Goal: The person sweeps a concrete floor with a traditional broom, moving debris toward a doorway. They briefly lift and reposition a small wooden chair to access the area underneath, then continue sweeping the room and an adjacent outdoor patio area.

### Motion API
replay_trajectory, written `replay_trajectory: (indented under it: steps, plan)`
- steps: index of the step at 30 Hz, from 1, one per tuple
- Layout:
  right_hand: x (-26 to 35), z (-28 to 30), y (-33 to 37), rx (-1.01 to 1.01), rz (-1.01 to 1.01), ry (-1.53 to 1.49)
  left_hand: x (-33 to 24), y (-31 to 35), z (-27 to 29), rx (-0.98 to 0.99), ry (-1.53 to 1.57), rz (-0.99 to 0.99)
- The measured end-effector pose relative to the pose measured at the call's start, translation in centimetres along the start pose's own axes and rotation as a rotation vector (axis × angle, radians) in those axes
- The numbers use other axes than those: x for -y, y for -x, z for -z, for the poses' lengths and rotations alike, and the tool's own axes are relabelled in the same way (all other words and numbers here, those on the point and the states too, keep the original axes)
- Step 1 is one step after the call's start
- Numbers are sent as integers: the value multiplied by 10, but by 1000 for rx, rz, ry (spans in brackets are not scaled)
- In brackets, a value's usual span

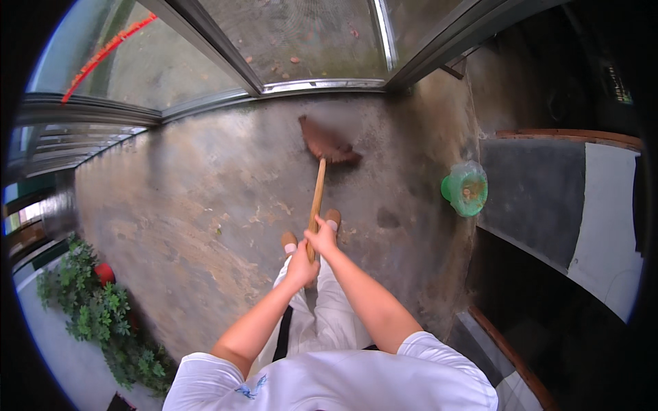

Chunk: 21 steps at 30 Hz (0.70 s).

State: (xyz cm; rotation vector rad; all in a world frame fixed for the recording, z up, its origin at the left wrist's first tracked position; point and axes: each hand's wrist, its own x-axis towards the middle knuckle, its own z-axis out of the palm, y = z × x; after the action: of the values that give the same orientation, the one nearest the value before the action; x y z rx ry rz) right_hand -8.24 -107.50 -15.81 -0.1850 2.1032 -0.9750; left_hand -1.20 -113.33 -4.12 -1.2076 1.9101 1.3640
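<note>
A broom with a pale wooden handle [317, 192] reaches forward from my body. Its reddish-brown head [327, 142] rests on the concrete floor just short of the glass door frame, its far edge smeared by motion. My right hand [323, 238] is wrapped round the handle farther up, toward the head. Closer to me, my left hand [301, 266] grips the same handle a little below the right one. The handle's near end is mostly hidden by my left hand and trousers.
A green bin [469, 189] with a clear liner stands at right, beside a grey-and-white wall with a brown ledge [566, 135]. Glass panels in metal frames [322, 85] close off the far side. Leafy potted plants [106, 312] line the left. My feet [333, 218] are below the handle.
</note>
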Motion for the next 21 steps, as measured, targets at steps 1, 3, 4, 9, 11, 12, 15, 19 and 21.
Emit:
replay_trajectory:
  steps: [1, 3, 4, 9, 11, 12, 15, 19, 21]
  plan:
    - [9, 1, 18, 24, -27, -36, -5, 19, 6, -9, -33, 0]
    - [28, 9, 50, 44, -60, -131, -19, 50, 17, 1, -70, -3]
    - [34, 13, 60, 69, -147, -178, -24, 65, 22, 15, -72, -13]
    - [20, 55, 69, 11, -122, -321, -56, 77, 5, 16, -141, -166]
    - [-1, 62, 28, -161, -57, -405, -69, 40, -17, 16, -137, -270]
    - [-15, 69, 4, -208, -133, -455, -74, 19, -29, 39, -138, -279]
    - [-57, 98, -57, -314, -57, -415, -90, -48, -68, 19, -202, -317]
    - [-83, 93, -63, -236, -207, -261, -73, -68, -93, 88, -250, -251]
    - [-83, 70, -28, -160, -147, -321, -44, -35, -88, 106, -182, -152]
